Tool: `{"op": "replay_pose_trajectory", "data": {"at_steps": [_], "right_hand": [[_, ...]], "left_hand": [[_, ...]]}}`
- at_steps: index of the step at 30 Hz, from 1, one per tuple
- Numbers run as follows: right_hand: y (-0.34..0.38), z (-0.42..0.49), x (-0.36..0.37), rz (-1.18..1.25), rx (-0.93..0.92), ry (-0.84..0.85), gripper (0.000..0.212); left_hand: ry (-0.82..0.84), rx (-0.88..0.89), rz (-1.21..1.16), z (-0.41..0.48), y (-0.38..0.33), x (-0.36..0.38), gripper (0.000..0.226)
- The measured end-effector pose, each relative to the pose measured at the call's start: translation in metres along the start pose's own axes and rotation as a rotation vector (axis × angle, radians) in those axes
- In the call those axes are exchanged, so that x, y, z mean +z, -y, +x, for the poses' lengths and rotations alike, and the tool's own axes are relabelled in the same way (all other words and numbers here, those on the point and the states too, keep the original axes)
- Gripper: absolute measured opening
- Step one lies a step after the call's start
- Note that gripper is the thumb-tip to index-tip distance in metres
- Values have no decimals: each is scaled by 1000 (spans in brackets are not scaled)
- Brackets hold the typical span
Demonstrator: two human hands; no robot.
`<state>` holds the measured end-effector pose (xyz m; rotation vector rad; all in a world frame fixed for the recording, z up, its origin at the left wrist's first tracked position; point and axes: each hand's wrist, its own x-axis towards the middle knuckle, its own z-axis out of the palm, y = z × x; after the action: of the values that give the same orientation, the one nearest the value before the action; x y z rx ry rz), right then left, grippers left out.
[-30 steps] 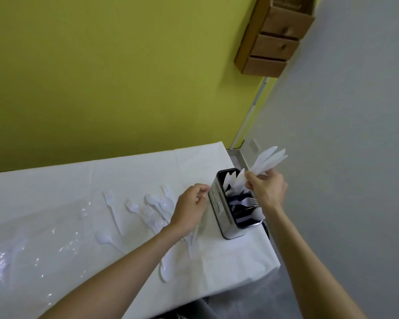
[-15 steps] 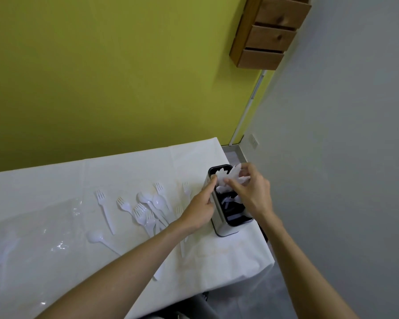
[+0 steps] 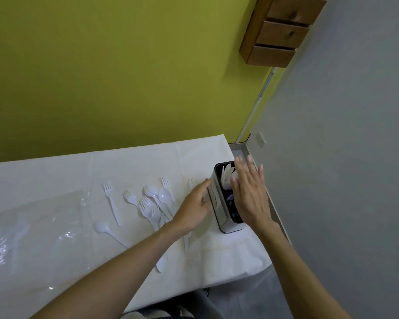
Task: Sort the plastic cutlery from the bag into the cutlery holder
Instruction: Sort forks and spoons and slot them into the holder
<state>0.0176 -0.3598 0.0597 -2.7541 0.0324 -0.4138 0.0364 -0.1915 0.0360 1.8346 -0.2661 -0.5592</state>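
White plastic knives point(image 3: 227, 175), held above the rim a second ago, now down in the far end of the shiny metal cutlery holder point(image 3: 218, 203) at the right edge of the white-clothed table point(image 3: 148, 162). Right hand point(image 3: 251, 196) flat and empty over the opening. Left hand point(image 3: 194, 210) open, fingers straight against the holder's side. Left to sort: white plastic forks and spoons point(image 3: 153, 201) loose mid-table.

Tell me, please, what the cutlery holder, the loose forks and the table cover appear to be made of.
Cutlery holder: probably metal, satin finish; its grey side carries a soft sheen. Forks: white plastic, smooth, slightly glossy and thin. Table cover: matte white sheet with fold creases; paper or thin plastic, I cannot tell which.
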Motion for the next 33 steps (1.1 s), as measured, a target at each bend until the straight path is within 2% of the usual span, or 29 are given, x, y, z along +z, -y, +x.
{"op": "replay_pose_trajectory", "data": {"at_steps": [3,4,6,7,9,12,15,19,22,24,28,33], "right_hand": [[22,-1,-1,137,-57,-174,40],[29,-4,2,199,-87,-167,35],[43,-14,17,265,-130,-37,29],[49,-20,28,258,-143,35,29],[53,-35,51,220,-171,129,29],[61,-48,74,243,-150,207,31],[64,-53,79,260,-149,254,31],[65,-51,86,267,-109,346,30],[68,-50,93,230,-111,416,26],[73,-50,99,143,-200,480,28],[87,-55,117,-62,-394,616,49],[93,-57,129,-126,-377,622,40]], "left_hand": [[-269,-146,115,-15,35,-20,35],[-355,-220,161,-23,50,-28,28],[-475,-373,259,-41,81,-45,17],[-486,-438,291,-51,93,-52,16],[-401,-529,346,-67,108,-58,26],[-297,-530,386,-76,116,-56,35],[-256,-493,347,-72,114,-51,31],[-212,-539,295,-65,111,-58,21],[-220,-572,230,-65,110,-71,22],[-262,-567,198,-67,113,-79,21],[-435,-529,117,-74,121,-88,25],[-576,-577,84,-85,130,-91,28]]}}
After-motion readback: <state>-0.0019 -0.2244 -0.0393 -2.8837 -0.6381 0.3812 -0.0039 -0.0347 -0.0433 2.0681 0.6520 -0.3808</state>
